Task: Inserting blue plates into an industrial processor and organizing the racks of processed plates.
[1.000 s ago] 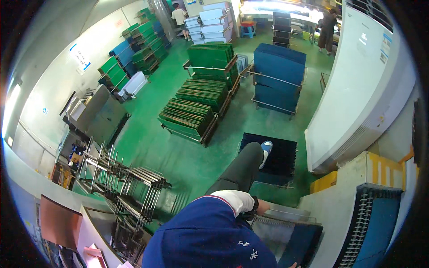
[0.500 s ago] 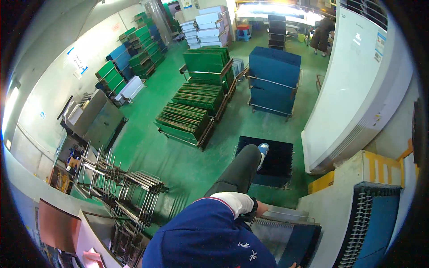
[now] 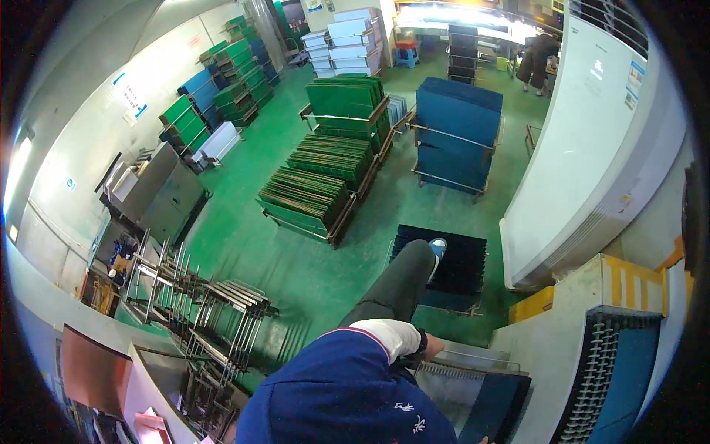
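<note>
My left hand [image 3: 433,346], below a white cuff and dark wristband, is at the far corner of a wire rack [image 3: 473,360]. Its fingers look curled, but what they grip is hidden. Inside the rack stand thin panels; a dark blue panel [image 3: 484,407] shows at its right part, beside a greyish toothed area. Of my right hand [image 3: 484,440], only fingertips show at the bottom edge, close to the blue panel; the rest is cut off. Just beyond the rack, my shoe [image 3: 438,250] is over a low rack of dark panels [image 3: 462,277] on the floor.
Racks of green panels [image 3: 307,196] and blue panels [image 3: 457,122] stand ahead. A tall white cabinet [image 3: 577,148] and another toothed blue rack [image 3: 629,370] are at right. Metal frames [image 3: 200,311] stand at left. A person [image 3: 536,63] is at the far bench.
The view has shifted very slightly, so the surroundings sit a few pixels differently. My left hand stays at the rack's corner, and the panels look unmoved.
</note>
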Available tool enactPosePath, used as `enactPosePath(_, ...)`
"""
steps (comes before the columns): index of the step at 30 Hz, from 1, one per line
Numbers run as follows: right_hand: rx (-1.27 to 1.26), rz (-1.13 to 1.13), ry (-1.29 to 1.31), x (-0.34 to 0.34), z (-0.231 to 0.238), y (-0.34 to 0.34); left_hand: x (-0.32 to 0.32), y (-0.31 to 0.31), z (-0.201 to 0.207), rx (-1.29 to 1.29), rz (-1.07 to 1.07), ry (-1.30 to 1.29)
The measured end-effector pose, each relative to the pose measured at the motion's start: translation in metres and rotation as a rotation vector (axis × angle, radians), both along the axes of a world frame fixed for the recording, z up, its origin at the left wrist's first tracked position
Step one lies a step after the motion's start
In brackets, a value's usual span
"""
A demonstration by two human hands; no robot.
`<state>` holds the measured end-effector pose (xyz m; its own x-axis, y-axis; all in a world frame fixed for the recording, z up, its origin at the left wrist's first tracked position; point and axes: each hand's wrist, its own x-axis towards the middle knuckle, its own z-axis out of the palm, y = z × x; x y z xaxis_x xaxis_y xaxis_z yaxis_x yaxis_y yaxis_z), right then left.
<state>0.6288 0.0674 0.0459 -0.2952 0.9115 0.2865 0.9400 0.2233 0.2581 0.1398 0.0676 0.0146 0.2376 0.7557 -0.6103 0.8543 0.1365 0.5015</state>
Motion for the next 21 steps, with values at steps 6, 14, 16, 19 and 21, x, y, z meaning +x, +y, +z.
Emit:
enactPosePath(6,-0.056,0.209,0.034,0.013,-0.015,0.009,-0.002,-0.006,0.008,0.011,0.035,0.020)
enactPosePath(14,-0.204,0.132,0.051,0.020,-0.024,0.011,-0.003,-0.001,0.016,0.024,-0.004,-0.004)
enactPosePath(16,-0.259,0.102,0.053,0.018,-0.023,0.013,-0.003,0.001,0.010,-0.019,-0.031,0.018)
enactPosePath(19,-0.308,0.016,0.063,0.007,-0.008,0.008,-0.002,0.000,-0.001,-0.013,-0.023,0.031)
enactPosePath(21,-0.361,0.019,0.039,0.004,0.008,0.002,0.002,0.003,-0.007,-0.013,-0.021,0.030)
